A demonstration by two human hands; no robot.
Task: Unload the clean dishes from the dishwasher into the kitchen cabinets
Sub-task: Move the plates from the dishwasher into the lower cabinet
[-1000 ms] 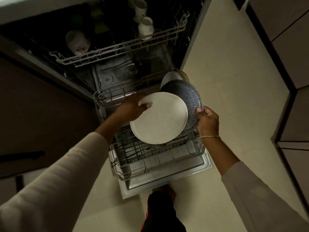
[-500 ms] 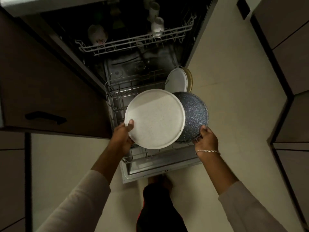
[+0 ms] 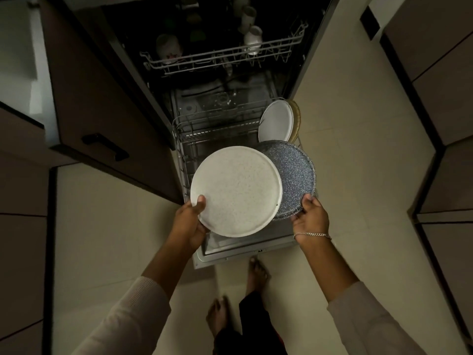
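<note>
While the left hand (image 3: 188, 221) grips it, the white plate (image 3: 236, 190) faces up

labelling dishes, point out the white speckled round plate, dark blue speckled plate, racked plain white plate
white speckled round plate (image 3: 236, 190): head view, centre
dark blue speckled plate (image 3: 297, 172): head view, right side
racked plain white plate (image 3: 276, 121): head view, centre

White speckled plate (image 3: 236, 190); dark blue speckled plate (image 3: 294, 172); beige floor (image 3: 358, 175).

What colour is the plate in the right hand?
That plate is dark blue-grey with pale speckles, shown best in the head view.
</note>
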